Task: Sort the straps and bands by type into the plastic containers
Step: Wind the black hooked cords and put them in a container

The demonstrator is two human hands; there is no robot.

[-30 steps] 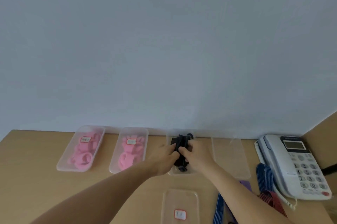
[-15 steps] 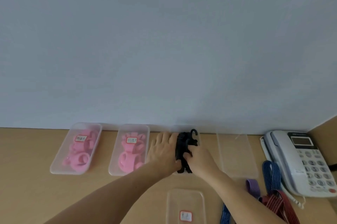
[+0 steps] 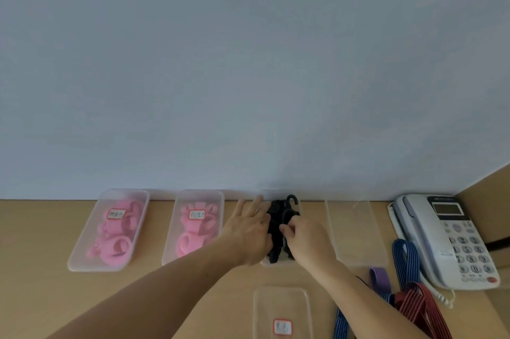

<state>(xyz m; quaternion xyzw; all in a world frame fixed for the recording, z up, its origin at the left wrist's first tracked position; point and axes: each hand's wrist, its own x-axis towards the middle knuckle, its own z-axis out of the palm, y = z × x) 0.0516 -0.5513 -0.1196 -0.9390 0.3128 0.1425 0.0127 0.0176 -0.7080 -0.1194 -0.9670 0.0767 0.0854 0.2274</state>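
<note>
Pink bands (image 3: 113, 253) already sorted, my straight-fingered left hand (image 3: 248, 231) rests against the third container (image 3: 276, 264) while my right hand (image 3: 306, 239) pinches black straps (image 3: 276, 217) inside it, and striped straps (image 3: 414, 308) lie unsorted beside the phone (image 3: 447, 239).

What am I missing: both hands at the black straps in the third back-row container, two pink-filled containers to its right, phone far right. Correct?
Not quite. The head view shows the two pink-filled containers to the left of that container, not its right. The rest holds: left hand and right hand at the black straps, phone far right.
</note>
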